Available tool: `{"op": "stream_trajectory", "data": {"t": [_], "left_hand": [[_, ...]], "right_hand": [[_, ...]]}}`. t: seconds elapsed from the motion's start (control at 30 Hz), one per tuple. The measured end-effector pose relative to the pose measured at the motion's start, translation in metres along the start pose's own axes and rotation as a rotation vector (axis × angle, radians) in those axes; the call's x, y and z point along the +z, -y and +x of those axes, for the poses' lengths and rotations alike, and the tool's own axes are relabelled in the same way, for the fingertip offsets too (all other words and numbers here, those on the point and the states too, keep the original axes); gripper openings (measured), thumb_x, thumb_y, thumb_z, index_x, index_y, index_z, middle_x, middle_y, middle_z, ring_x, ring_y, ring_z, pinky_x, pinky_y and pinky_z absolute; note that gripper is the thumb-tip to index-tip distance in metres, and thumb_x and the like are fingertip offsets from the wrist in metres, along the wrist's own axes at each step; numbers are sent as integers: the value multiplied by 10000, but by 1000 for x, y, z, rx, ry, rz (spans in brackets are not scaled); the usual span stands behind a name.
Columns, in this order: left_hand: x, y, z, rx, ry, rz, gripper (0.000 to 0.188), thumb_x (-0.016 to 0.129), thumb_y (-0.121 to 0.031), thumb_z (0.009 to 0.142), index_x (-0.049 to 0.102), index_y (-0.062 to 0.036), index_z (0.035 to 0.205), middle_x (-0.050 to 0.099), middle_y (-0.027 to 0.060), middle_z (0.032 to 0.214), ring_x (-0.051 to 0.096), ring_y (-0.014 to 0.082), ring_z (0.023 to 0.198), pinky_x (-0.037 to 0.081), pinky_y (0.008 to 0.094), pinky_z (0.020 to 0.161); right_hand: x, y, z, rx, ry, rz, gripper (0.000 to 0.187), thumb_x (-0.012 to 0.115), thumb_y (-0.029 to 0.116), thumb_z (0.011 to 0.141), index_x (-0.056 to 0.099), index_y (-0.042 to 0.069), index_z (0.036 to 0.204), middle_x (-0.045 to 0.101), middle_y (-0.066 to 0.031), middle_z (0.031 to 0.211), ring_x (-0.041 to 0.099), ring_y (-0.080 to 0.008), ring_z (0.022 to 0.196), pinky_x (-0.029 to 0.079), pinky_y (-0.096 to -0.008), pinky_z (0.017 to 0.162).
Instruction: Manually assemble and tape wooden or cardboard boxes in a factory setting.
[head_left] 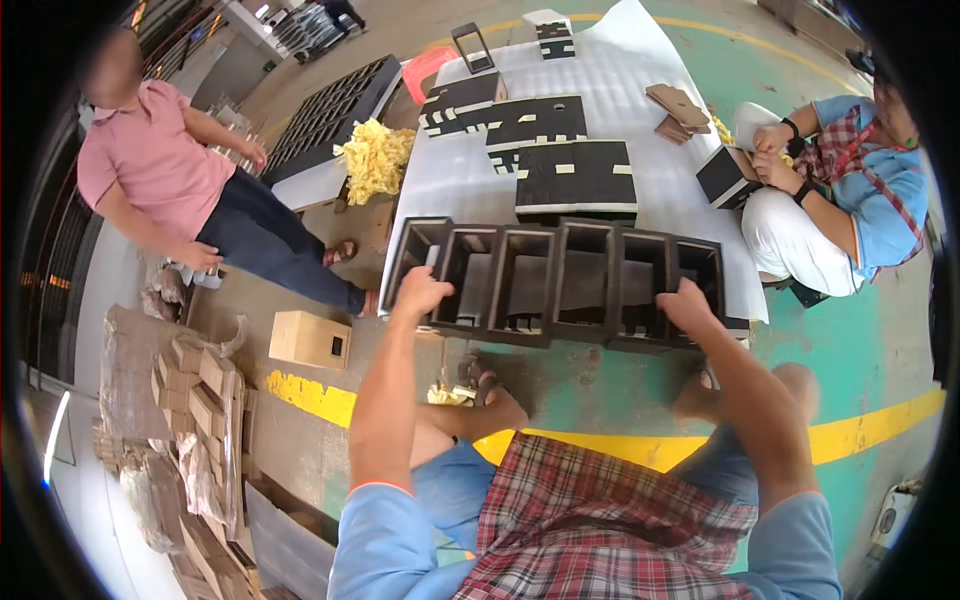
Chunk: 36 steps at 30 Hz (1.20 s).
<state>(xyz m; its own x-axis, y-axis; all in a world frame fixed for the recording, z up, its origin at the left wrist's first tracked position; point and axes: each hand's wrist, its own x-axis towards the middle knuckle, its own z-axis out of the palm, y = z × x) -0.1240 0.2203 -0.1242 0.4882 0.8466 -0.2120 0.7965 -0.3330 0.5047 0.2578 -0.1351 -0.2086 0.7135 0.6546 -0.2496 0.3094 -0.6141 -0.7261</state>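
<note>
A row of several black open boxes (551, 280) stands side by side at the near edge of a table covered with a white sheet (680, 215). My left hand (422, 293) is closed over the wall between the two leftmost boxes. At the other end, my right hand (688, 305) grips the wall between the two rightmost ones, its fingers partly hidden inside. Just behind the row lies a black panelled block (575, 172) with pale tape strips. Farther back are more taped black blocks (537, 120).
To the right, a seated person (850, 200) handles a black box (727, 177) near brown board pieces (680, 110). Someone in a pink shirt (155, 150) stands left, near a yellow heap (375, 160) and black grid rack (325, 115). A wooden box (308, 340) and stacked boards (205, 400) occupy the floor.
</note>
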Motion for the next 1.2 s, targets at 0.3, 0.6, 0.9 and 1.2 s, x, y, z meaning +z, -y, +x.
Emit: {"op": "stream_trajectory", "data": {"t": [0.3,0.6,0.9,1.2], "left_hand": [[-111,90,14,-40,-37,81,454,789,-175,713,721,22,1117,746,170,960,705,270,902,527,371,846],[-110,142,125,22,41,86,406,797,-243,720,736,-23,1056,745,204,955,716,313,895,547,408,827],[-81,65,104,-270,-114,684,582,853,-333,810,658,-36,1271,715,175,1243,696,325,1154,561,413,971],[-68,92,49,-192,-269,337,698,630,-160,875,403,-123,1535,526,220,1485,554,391,1321,462,489,1090]], "right_hand": [[73,153,-37,21,222,-112,592,672,384,844,583,-109,1159,688,-326,1131,667,-474,1087,524,-506,958],[122,166,-11,8,224,-123,642,671,424,872,553,-141,1155,672,-349,1108,656,-489,1074,524,-492,940],[121,152,-3,9,267,-97,716,671,487,888,552,-154,1186,662,-348,1163,652,-479,1112,518,-485,915],[106,166,-18,61,326,204,782,759,542,838,639,-164,1153,708,-303,1091,693,-393,1064,525,-450,896]]}}
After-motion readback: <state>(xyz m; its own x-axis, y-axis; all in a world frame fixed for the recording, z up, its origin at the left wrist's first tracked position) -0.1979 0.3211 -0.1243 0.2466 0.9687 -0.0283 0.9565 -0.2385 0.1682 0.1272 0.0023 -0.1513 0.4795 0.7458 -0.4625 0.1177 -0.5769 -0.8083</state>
